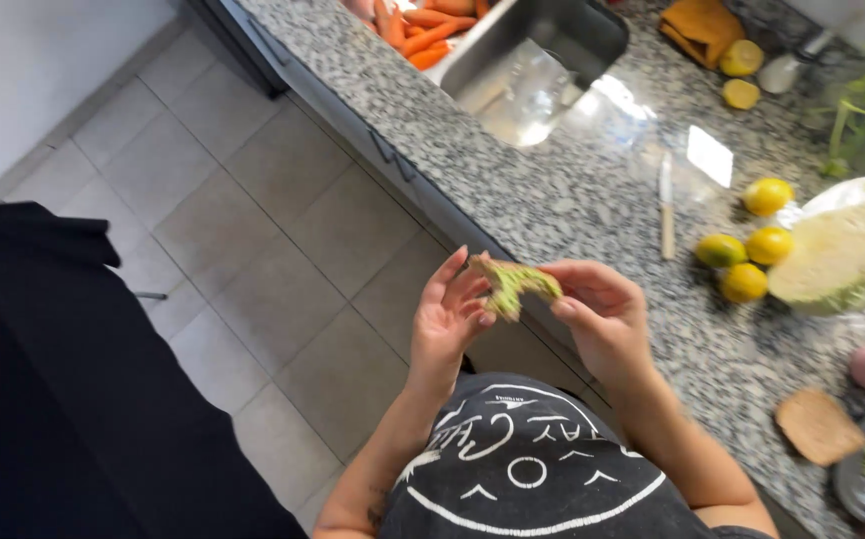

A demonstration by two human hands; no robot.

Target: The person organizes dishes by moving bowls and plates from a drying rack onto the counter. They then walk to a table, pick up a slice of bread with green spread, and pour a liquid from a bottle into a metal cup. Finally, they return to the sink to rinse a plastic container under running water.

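both hands, left [447,314] and right [602,314], pinch a green-smeared bread piece [512,284] between curled fingertips, out over the floor [253,230] beside the counter [552,190], seemingly to keep palms clean.

Seen from my head camera: both my bare forearms rise from the bottom of the frame and angle toward each other in front of my chest. My left hand [449,317] is held palm up and slightly cupped, its fingers [460,284] spread and pointing up and away from me, thumb tucked toward the middle. My right hand [600,317] sits just beside it, wrist bent, palm turned inward toward the left, with its thumb and curled fingers [580,274] pinched together at the tips. The fingertips of the two hands almost meet, the wrists well apart. Both arms are bare to the elbow; a faint mark on the left forearm is too blurred to make out.
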